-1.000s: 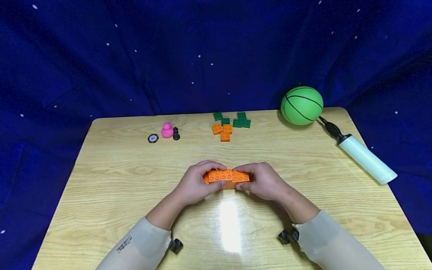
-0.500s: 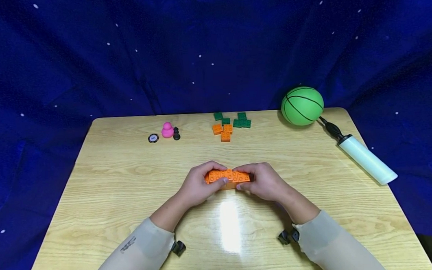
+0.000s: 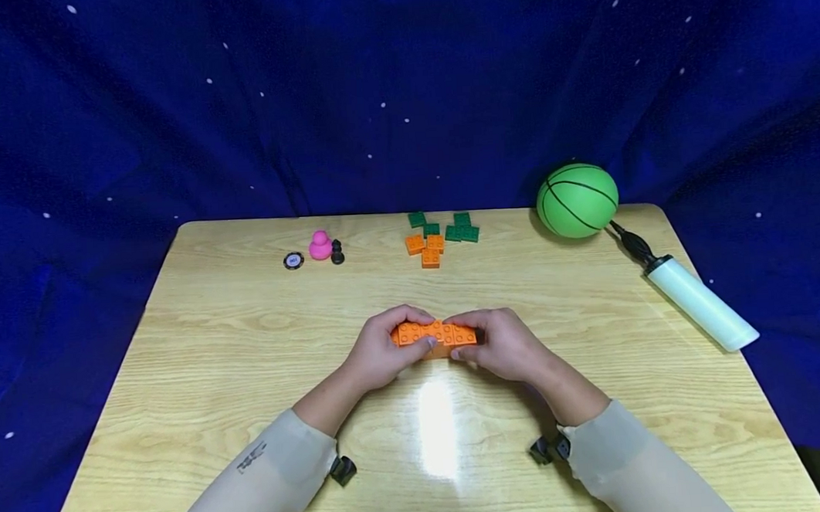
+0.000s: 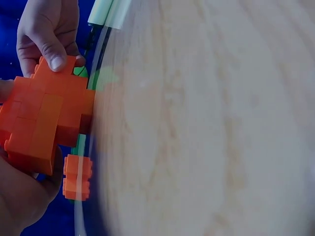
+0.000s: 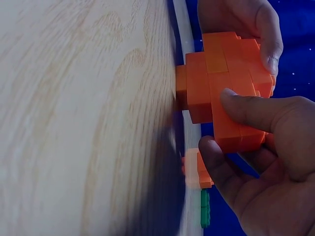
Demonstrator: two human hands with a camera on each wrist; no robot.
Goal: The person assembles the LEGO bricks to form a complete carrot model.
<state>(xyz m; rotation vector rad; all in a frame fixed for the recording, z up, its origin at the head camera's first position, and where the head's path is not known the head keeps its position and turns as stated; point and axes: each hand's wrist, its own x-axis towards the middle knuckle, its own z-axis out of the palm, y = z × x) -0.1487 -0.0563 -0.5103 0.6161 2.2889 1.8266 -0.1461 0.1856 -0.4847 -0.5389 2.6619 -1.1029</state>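
An assembly of orange toy building bricks (image 3: 449, 333) stands at the middle of the wooden table, studs facing up. Its sides step inward toward the tabletop, as the right wrist view shows on the joined bricks (image 5: 197, 88). My left hand (image 3: 380, 352) grips the left end, its thumb lying over the front of the top brick and its fingers behind. At the other end my right hand (image 3: 505, 344) holds the assembly between thumb in front and fingers behind. The hands hide both ends in the head view.
Behind the assembly lie loose orange bricks (image 3: 430, 259) and several green bricks (image 3: 463, 232). Far left are a poker chip (image 3: 293, 260), a pink rubber duck (image 3: 320, 246) and a black chess pawn (image 3: 337, 252). A green ball (image 3: 578, 201) and a hand pump (image 3: 701, 304) sit far right.
My left hand has shifted slightly right, and its thumb has moved up from the lower front onto the top brick. My right hand keeps its hold with hardly any motion.
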